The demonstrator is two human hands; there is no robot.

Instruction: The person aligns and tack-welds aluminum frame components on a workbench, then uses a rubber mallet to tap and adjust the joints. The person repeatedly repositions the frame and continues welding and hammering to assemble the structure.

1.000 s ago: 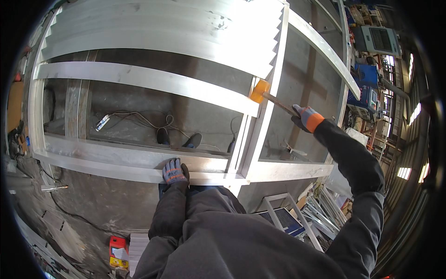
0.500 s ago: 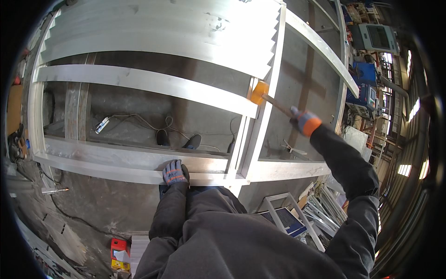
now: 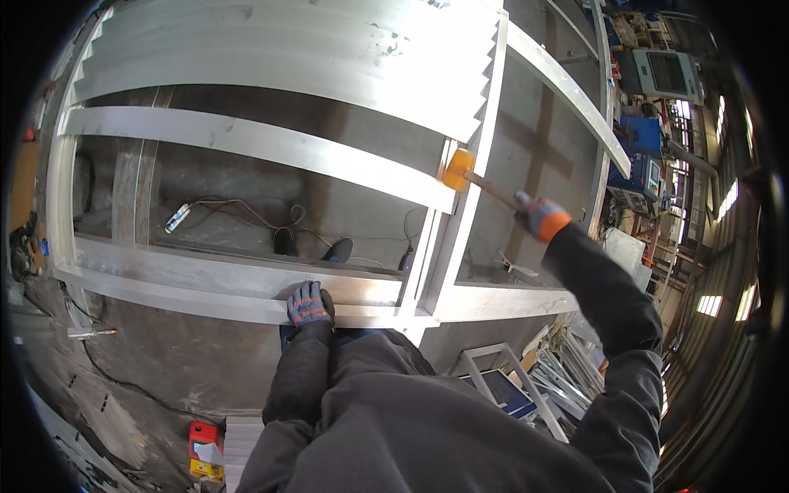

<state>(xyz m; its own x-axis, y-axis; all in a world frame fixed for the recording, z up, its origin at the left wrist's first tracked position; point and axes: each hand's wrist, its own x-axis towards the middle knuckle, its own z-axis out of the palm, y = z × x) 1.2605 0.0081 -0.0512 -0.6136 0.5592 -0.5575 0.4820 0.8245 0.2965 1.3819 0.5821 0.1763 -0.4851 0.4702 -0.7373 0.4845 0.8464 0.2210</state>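
Note:
My right hand point(image 3: 542, 217), in a grey glove with an orange cuff, is closed round the wooden handle of a mallet point(image 3: 459, 169). The mallet's yellow-orange head is at the right end of a flat metal slat point(image 3: 271, 146), beside the long side rail of a metal frame point(image 3: 471, 209). Whether the head touches the slat I cannot tell. My gloved left hand point(image 3: 310, 304) rests over the frame's near rail point(image 3: 205, 306), its fingers lying on the metal. Beyond the slat, overlapping metal louvre slats point(image 3: 271, 57) fill the far part of the frame.
A white tube point(image 3: 177, 218) and a loose cable point(image 3: 246, 205) lie on the floor inside the frame, near my shoes point(image 3: 338, 250). Metal offcuts point(image 3: 567, 374) and a small frame point(image 3: 518, 370) lie at the lower right. A red and yellow case point(image 3: 206, 450) stands lower left. Machines point(image 3: 645, 177) line the right.
The mallet head remains by the slat's end, moved only slightly. My right hand has dropped a little toward me. My left hand stays on the near rail.

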